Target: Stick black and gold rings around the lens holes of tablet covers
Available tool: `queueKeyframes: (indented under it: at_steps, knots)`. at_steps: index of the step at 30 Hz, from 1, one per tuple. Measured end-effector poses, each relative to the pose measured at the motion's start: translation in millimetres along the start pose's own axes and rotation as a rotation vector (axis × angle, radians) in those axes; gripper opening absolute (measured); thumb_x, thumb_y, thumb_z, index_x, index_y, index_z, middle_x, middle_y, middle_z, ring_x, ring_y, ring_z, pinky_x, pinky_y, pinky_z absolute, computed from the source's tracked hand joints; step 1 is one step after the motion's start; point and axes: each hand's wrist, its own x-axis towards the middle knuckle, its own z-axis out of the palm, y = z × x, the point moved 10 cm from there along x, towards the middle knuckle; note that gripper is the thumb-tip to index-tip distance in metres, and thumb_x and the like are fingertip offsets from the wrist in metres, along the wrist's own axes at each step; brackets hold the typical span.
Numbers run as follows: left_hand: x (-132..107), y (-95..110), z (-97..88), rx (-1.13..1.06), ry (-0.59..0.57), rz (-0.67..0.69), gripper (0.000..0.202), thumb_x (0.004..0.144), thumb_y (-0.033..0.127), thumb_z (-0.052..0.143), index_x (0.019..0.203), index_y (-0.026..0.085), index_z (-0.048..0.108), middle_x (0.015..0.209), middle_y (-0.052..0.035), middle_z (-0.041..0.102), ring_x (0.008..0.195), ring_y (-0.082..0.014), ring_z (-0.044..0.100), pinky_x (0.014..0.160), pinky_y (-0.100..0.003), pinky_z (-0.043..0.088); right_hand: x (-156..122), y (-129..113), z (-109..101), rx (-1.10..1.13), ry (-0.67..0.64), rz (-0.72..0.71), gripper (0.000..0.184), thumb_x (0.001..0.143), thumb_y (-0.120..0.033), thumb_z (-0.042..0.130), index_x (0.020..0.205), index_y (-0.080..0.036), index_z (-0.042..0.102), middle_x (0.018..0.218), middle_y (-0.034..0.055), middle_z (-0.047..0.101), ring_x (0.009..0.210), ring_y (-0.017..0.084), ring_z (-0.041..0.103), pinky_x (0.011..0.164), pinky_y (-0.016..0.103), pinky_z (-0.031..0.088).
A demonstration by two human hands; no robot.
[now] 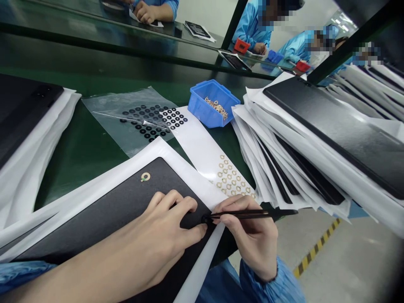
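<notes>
Right now the person's left hand (170,219) lies palm down over a flat black panel (104,214), its fingers spread and bent, with nothing that I can see gripped in it. The right hand (252,235) pinches a pair of dark tweezers (252,213) between thumb and fingers, the slim tool lying nearly level and pointing toward the left thumb. At its tip, by the panel's right edge, sits a small dark round piece (206,219); from where I stand I cannot tell whether the tips are closed on it. The panel rests on a white sheet (189,176) in front of the person, and near its far corner lies a gold ring (145,177) with a bit of green at one side. Beyond it, on the green bench (82,164), a white strip (195,141) carries rows of gold rings (229,165) at the near end and black rings (145,108) at the far end, many of these under clear film (107,113). Just beside the strip stands a blue bin (202,107) with small gold-coloured pieces (216,107) inside. Dark panels layered with white sheets make a stack on the right (331,122) and another on the left (22,109). Across the way, co-workers in blue (249,25) sit with their own pieces.
</notes>
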Motion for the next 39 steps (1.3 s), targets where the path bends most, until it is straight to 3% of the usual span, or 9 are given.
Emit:
queueKeyframes:
  at_steps: [3,6,9,13,17,24,28,33,39]
  knots:
    - [0,-2,-2.5,-0.044,0.018,-0.008,0.044,0.083,0.001,0.04,0.118,0.025,0.051,0.106,-0.0082,0.047,0.087,-0.0211,0.043,0.068,-0.032,0.039,-4,-2,-4,0.064,0.032,-0.017,0.009,0.086,-0.012,0.061,0.082,-0.02,0.063,0.071,0.0009,0.064,0.066,0.016,0.065,0.058,0.03,0.055]
    - [2,-9,-6.1,-0.081,0.051,-0.071,0.022,0.091,0.008,0.036,0.102,0.018,0.053,0.1,-0.0076,0.048,0.083,-0.0199,0.043,0.07,-0.033,0.038,-4,-11,-16,0.105,0.073,-0.042,0.01,0.088,-0.012,0.058,0.083,-0.02,0.063,0.07,0.0008,0.063,0.064,0.017,0.064,0.057,0.031,0.054]
    - [4,-13,-9.0,-0.091,0.076,-0.112,0.017,0.094,0.013,0.034,0.092,0.016,0.051,0.098,-0.0068,0.048,0.081,-0.0194,0.042,0.07,-0.034,0.037,11,-28,-21,0.028,0.03,-0.072,0.008,0.086,-0.014,0.061,0.083,-0.02,0.063,0.071,0.002,0.064,0.065,0.017,0.065,0.059,0.032,0.054]
    - [4,-12,-9.9,-0.111,0.081,-0.114,0.013,0.093,0.013,0.038,0.095,0.016,0.05,0.099,-0.0067,0.048,0.085,-0.0204,0.043,0.074,-0.035,0.039,45,-53,4,-0.167,-0.23,-0.139,0.007,0.085,-0.022,0.064,0.079,-0.02,0.064,0.074,0.0034,0.065,0.065,0.017,0.065,0.059,0.03,0.054]
    - [4,-11,-10.7,-0.118,0.096,-0.1,0.009,0.091,0.013,0.043,0.096,0.015,0.05,0.1,-0.0068,0.048,0.088,-0.0213,0.045,0.078,-0.036,0.041,50,-57,34,-0.281,-0.498,-0.184,0.011,0.085,-0.029,0.065,0.079,-0.019,0.066,0.074,0.0033,0.065,0.068,0.017,0.064,0.06,0.028,0.053]
    - [6,-12,-11.0,-0.091,0.114,-0.088,0.012,0.091,0.012,0.038,0.093,0.016,0.049,0.098,-0.0072,0.047,0.085,-0.0216,0.044,0.075,-0.037,0.04,21,-20,11,-0.226,-0.381,-0.086,0.016,0.087,-0.031,0.061,0.081,-0.017,0.064,0.073,0.0041,0.064,0.065,0.016,0.063,0.06,0.03,0.054]
    - [7,-13,-10.2,-0.084,0.118,-0.099,0.011,0.092,0.013,0.038,0.089,0.017,0.048,0.096,-0.0062,0.047,0.084,-0.021,0.044,0.075,-0.036,0.04,18,-10,4,-0.179,-0.277,-0.064,0.016,0.087,-0.033,0.062,0.082,-0.018,0.062,0.075,0.0041,0.065,0.063,0.015,0.064,0.059,0.029,0.054]
    - [9,-12,-11.0,-0.083,0.145,-0.096,0.011,0.091,0.013,0.037,0.088,0.017,0.047,0.096,-0.0061,0.048,0.083,-0.0198,0.044,0.073,-0.035,0.04,19,-15,14,-0.178,-0.317,-0.14,0.013,0.086,-0.031,0.064,0.082,-0.018,0.062,0.075,0.004,0.067,0.07,0.017,0.066,0.066,0.031,0.055]
    - [8,-12,-10.5,-0.07,0.122,-0.098,0.01,0.092,0.014,0.038,0.09,0.017,0.048,0.098,-0.0068,0.048,0.085,-0.0208,0.045,0.074,-0.035,0.041,23,-38,9,-0.227,-0.301,-0.191,0.014,0.087,-0.029,0.062,0.077,-0.018,0.062,0.07,0.0036,0.066,0.064,0.016,0.064,0.059,0.03,0.053]
